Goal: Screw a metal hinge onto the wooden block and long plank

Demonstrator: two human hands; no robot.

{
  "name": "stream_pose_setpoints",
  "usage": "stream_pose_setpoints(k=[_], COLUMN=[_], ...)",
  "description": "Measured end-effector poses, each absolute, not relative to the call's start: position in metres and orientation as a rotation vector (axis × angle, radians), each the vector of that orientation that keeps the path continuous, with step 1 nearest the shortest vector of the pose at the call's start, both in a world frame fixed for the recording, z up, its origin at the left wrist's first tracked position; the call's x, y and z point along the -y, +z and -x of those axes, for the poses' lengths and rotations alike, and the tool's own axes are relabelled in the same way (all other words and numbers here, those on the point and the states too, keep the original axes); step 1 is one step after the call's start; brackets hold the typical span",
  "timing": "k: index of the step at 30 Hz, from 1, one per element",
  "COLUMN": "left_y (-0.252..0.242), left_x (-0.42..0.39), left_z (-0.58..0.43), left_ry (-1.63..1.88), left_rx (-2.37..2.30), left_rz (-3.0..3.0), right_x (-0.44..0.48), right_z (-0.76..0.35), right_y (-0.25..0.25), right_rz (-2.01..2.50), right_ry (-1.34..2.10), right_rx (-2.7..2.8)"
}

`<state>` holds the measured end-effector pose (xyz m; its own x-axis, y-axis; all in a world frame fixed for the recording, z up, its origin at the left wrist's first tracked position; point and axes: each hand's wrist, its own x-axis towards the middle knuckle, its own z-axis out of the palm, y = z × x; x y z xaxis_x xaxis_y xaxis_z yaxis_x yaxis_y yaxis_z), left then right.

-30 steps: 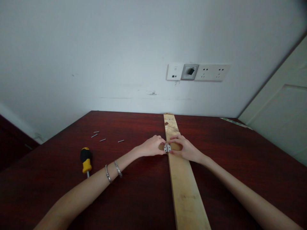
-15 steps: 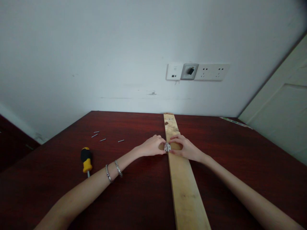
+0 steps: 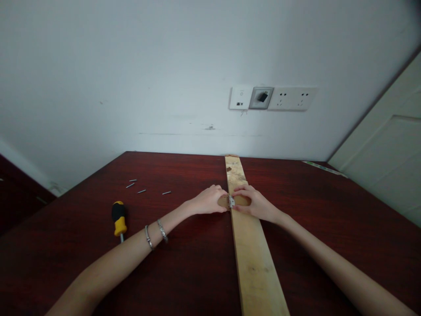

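Observation:
A small silver metal hinge point(image 3: 231, 201) rests at the left edge of a long pale wooden board point(image 3: 256, 263). From the left, my left hand point(image 3: 208, 200) reaches the board's edge, thumb and fingers curved to pinch at the hinge's left side. My right hand point(image 3: 258, 203) lies on the board, its thumb and index finger closed on the right side of the hinge. One leaf of the hinge shows on the board's top; the other is mostly out of sight at the edge.
Several screws point(image 3: 141, 191) lie loose on the dark red table point(image 3: 184, 272) to the left. Closer to me is a yellow and black screwdriver point(image 3: 119, 218). Wall sockets point(image 3: 291, 98) sit above the table's back edge, and a patterned strip point(image 3: 324, 168) lies at the back right.
The hinge's left leaf, which showed flat before, is now turned mostly out of sight at the board's edge. Both hands stay in nearly the same place.

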<state>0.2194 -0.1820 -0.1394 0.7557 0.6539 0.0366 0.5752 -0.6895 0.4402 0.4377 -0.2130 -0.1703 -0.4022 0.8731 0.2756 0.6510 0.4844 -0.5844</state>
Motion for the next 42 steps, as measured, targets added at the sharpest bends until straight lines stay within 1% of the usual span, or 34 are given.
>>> stream_pose_setpoints(k=[22,37,42], left_y=[-0.1303,-0.1311,-0.1312], left_x=[0.1807,0.1797,0.1795], left_z=[-0.2131,-0.2126,-0.2126], left_ry=[0.043,0.032,0.021], left_rx=[-1.034,-1.036,-1.038], left_rz=[-2.614,-2.59,-2.596], right_x=[0.212,0.2124,0.2097], right_z=[-0.4387,-0.4398,-0.4459], right_y=[-0.1733,-0.1708,-0.1691], right_rz=[1.252,1.225,1.202], right_ry=[0.505,0.506,0.561], right_rx=[2.167,2.168,2.181])
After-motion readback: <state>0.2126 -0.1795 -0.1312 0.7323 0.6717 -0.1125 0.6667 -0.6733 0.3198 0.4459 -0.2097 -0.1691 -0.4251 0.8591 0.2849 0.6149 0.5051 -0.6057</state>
